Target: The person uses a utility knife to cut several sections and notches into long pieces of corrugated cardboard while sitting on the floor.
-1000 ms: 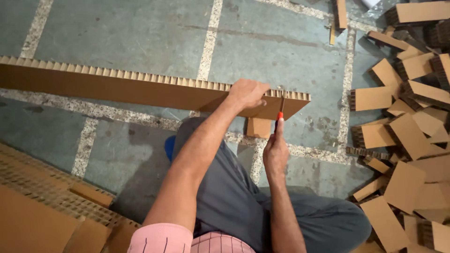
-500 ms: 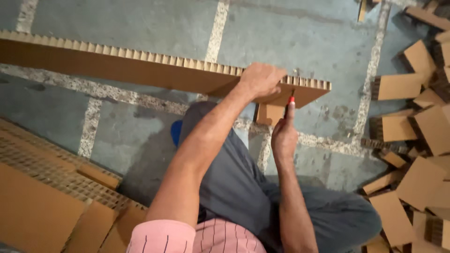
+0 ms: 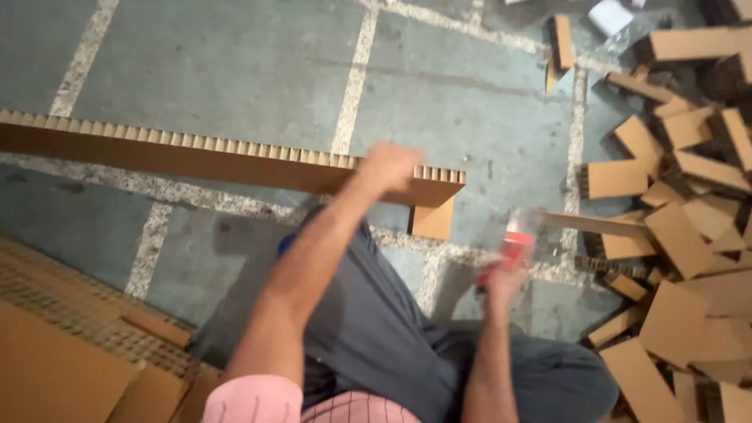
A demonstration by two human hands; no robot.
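While the long honeycomb cardboard strip (image 3: 219, 160) lies across the grey floor (image 3: 235, 70) from the far left edge toward the middle, I see the left hand (image 3: 389, 166) resting on top of it, close to its right end. This hand is blurred, so I cannot tell if the fingers are spread or curled; it seems only to press on the strip. Under the right end of the strip stands a small cardboard block (image 3: 432, 219), touching it from below.

To the right, apart from the strip, the right hand (image 3: 501, 278) is closed around a tool with a red handle (image 3: 517, 243). The tool is also blurred, and a thin cardboard piece (image 3: 595, 225) reaches out to the right just beside its top; I cannot tell if the two touch.

The person's leg in dark grey trousers (image 3: 376, 329) sits near the strip, below both arms. On the right side a pile of cut cardboard pieces (image 3: 689, 235) covers the floor. In the near left corner lie flat cardboard sheets (image 3: 70, 352).
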